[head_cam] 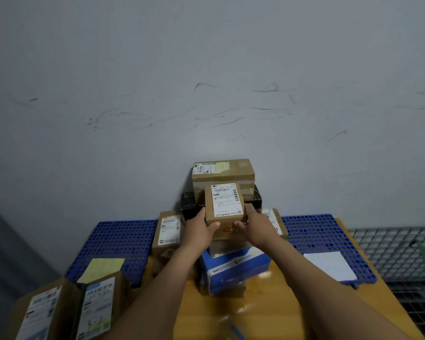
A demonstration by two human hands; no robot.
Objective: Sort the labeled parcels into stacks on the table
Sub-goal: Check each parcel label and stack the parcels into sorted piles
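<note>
Carriers: two blue perforated plastic mats lie on the wooden counter (292, 305). The left mat (123, 244) bears a yellow paper sheet (103, 267). The right mat (314, 234) bears a white paper sheet (329, 265).
Count, brown cardboard parcels with labels: six in all. There is one held, one back carton (223, 171) against the grey wall, one left-centre parcel (168, 231), one right-centre parcel (275, 223) that is partly hidden, and two lower-left parcels (39, 312) (98, 305).
Count, other boxes: one black box (189, 200) and one blue-and-white box (233, 268).
Held item: a small brown cardboard parcel (225, 204) with a white barcode label on top, above the blue-and-white box and in front of the black box.
Left hand (199, 229): grips the parcel's left side, thumb on the near face.
Right hand (255, 225): grips the right side likewise.
</note>
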